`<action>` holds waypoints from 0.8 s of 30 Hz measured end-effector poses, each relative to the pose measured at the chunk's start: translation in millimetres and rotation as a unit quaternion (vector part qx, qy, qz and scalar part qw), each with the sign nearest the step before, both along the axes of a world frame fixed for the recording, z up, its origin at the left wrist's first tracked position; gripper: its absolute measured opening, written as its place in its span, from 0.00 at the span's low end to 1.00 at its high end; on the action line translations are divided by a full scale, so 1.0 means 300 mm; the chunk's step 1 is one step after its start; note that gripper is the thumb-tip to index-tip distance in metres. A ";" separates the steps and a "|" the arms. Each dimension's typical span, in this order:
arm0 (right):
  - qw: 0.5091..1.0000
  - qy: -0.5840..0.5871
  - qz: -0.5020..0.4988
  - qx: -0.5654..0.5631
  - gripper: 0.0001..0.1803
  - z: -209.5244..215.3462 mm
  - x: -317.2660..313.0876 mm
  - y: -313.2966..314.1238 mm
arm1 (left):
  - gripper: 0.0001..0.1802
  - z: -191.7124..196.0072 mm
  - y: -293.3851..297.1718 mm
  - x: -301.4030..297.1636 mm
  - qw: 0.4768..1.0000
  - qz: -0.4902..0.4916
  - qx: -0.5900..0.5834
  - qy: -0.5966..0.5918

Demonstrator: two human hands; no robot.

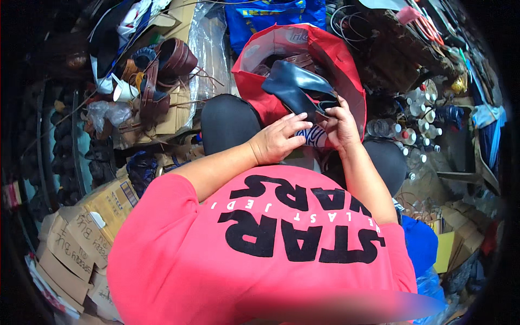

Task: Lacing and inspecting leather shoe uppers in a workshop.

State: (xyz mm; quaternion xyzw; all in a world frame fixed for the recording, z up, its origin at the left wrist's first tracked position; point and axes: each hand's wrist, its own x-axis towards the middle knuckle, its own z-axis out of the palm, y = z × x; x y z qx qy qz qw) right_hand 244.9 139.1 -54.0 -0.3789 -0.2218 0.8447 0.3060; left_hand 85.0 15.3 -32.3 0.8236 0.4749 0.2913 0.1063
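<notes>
Cardboard (73, 244) and capped bottles (416, 109) are crowding the room, burying most of the surface around a red bag (351, 62) standing between the person's knees (230, 125). Over its mouth, a glossy black piece (287, 77) is hanging; the right hand (341, 123) is pinching its edge, the left hand (280, 136) lying close below, its grip unclear. Handling the piece seems under way; turning it calls for a firm pinch.

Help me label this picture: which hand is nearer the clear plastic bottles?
Right. The right hand, holding the shiny black piece, is left of the bottles across a gap; the left hand is farther left, near the piece's lower end.
</notes>
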 end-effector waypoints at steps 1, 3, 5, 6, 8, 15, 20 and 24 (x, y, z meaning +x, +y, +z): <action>1.000 0.021 -0.001 -0.021 0.29 -0.006 0.008 0.005 | 0.16 0.014 0.001 -0.005 0.999 -0.018 0.027 0.022; 0.998 0.030 -0.003 -0.055 0.28 -0.029 0.017 0.011 | 0.17 0.075 0.005 -0.004 0.998 0.003 0.054 0.029; 0.997 0.051 0.015 -0.054 0.27 -0.053 0.024 0.019 | 0.19 0.099 0.008 -0.016 0.992 0.063 0.098 0.056; 0.995 0.073 0.021 -0.057 0.27 -0.080 0.030 0.029 | 0.20 0.109 0.012 -0.032 0.990 0.108 0.082 0.040; 0.991 0.093 0.026 -0.095 0.26 -0.118 0.022 0.042 | 0.23 0.118 0.027 -0.062 0.961 0.272 0.031 -0.027; 0.987 0.142 0.035 -0.064 0.18 -0.079 0.044 0.053 | 0.19 0.087 0.139 -0.202 0.519 0.285 -0.293 -0.751; 0.981 0.181 -0.003 -0.072 0.26 0.067 0.038 0.035 | 0.16 0.108 0.170 -0.230 0.551 0.232 -0.292 -0.747; 0.956 0.280 0.013 -0.089 0.27 0.088 0.080 0.054 | 0.19 0.077 0.210 -0.226 0.491 0.243 -0.313 -0.775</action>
